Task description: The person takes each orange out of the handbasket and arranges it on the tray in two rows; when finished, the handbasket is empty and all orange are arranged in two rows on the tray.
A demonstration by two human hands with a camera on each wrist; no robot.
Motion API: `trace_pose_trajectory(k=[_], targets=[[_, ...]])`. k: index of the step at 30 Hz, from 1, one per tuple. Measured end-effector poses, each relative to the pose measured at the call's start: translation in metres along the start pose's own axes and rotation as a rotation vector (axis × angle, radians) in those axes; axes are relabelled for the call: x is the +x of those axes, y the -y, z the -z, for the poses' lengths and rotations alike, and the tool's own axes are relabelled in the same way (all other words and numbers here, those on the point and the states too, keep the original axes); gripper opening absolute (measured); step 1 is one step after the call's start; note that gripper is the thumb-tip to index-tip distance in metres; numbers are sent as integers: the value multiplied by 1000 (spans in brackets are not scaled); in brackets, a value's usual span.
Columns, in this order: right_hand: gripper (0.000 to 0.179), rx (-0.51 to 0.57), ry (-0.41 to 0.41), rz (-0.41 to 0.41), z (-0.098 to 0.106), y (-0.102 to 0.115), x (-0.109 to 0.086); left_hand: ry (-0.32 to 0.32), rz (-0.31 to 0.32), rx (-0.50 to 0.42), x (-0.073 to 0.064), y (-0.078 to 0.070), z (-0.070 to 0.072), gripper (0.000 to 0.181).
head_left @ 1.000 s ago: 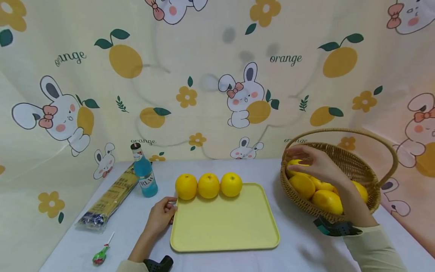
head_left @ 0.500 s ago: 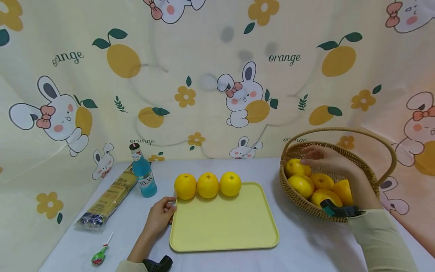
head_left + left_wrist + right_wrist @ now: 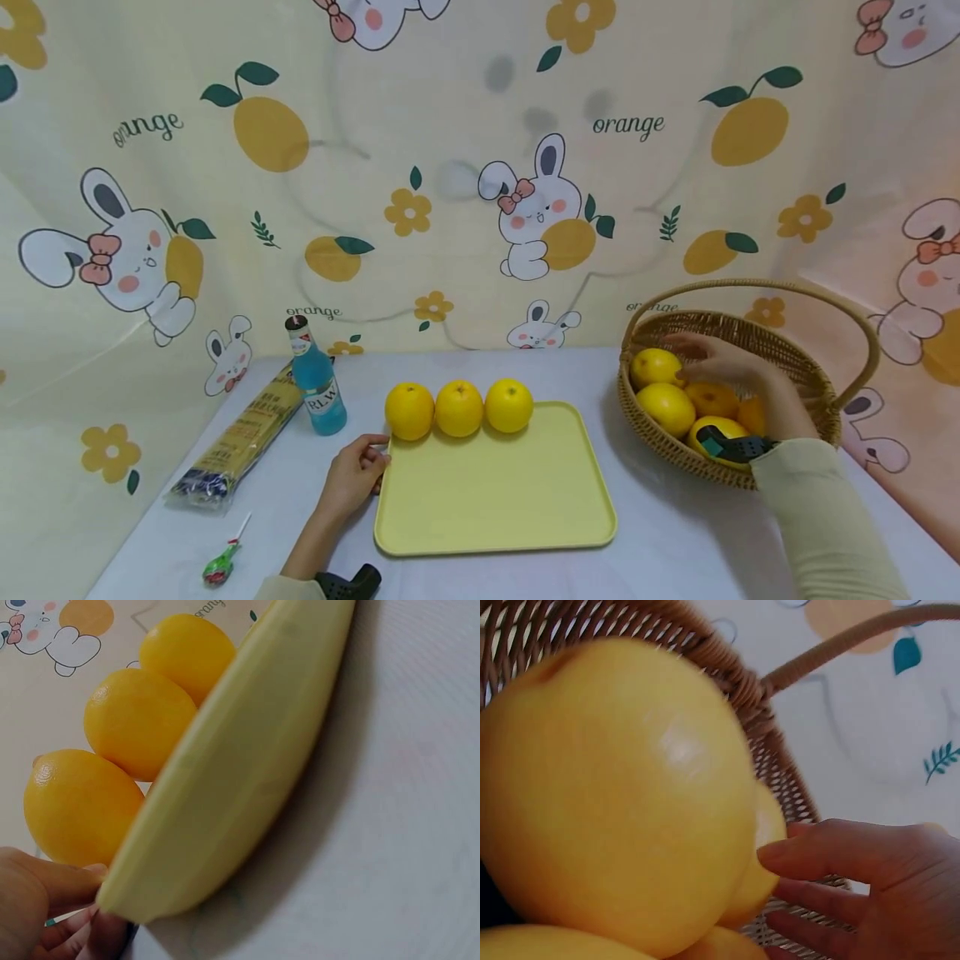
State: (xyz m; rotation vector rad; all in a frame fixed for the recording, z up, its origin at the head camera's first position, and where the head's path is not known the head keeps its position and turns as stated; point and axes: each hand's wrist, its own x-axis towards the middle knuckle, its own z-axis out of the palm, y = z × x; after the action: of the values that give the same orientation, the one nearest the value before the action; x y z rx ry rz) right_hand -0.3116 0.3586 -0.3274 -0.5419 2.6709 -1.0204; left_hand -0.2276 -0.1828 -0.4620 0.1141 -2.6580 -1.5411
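My left hand (image 3: 355, 477) pinches the left rim of a pale yellow tray (image 3: 495, 500), thumb above and fingers below in the left wrist view. Along the tray's far side stand three round orange-yellow citrus fruits, the left one (image 3: 409, 412), the middle one (image 3: 459, 408) and the right one (image 3: 509, 406). Inside a wicker basket (image 3: 780, 350) is my right hand (image 3: 723, 367), beside a yellow citrus fruit (image 3: 656, 368) at the basket's left. Its thumb reaches a fruit's edge in the right wrist view, its fingers loosely spread. A large yellow fruit (image 3: 622, 795) fills that view's left.
Several more fruits, including a yellow one (image 3: 666, 408), lie in the basket, under its arched handle (image 3: 750, 286). On the left are a blue bottle (image 3: 318, 387), a long plastic-wrapped package (image 3: 243, 442) and a green lollipop (image 3: 221, 565). A patterned cloth (image 3: 450, 167) hangs behind.
My right hand has gone from above the basket's left rim down inside, first rightward, then slightly back left toward the left fruit. My left hand has stayed at the tray rim.
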Motion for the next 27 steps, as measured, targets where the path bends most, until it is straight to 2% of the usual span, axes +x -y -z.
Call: trace_pose_trajectory(k=[5,10,12,16,22,24,27], targets=[[65,9,62,-9,-2,-5,2,3,9,-2,0,-1,0,29],[72,22,86,-67,-4,-3,3,5,8,-8,1,-1,1,28],[75,80,107,-121,-5,-3,3,6,7,-7,1,-2,1,29],[75,109,141,-141,-8,-7,4,12,25,-5,0,-2,0,30],[70,-33,98,-76,-9,-11,5,11,21,-8,-1,-2,-1,30],[70,-69,67,-68,-10,-10,4,13,20,-14,-1,-2,-1,30],[71,-215,-25,-33,-10,-7,4,9,18,-15,0,-2,0,29]])
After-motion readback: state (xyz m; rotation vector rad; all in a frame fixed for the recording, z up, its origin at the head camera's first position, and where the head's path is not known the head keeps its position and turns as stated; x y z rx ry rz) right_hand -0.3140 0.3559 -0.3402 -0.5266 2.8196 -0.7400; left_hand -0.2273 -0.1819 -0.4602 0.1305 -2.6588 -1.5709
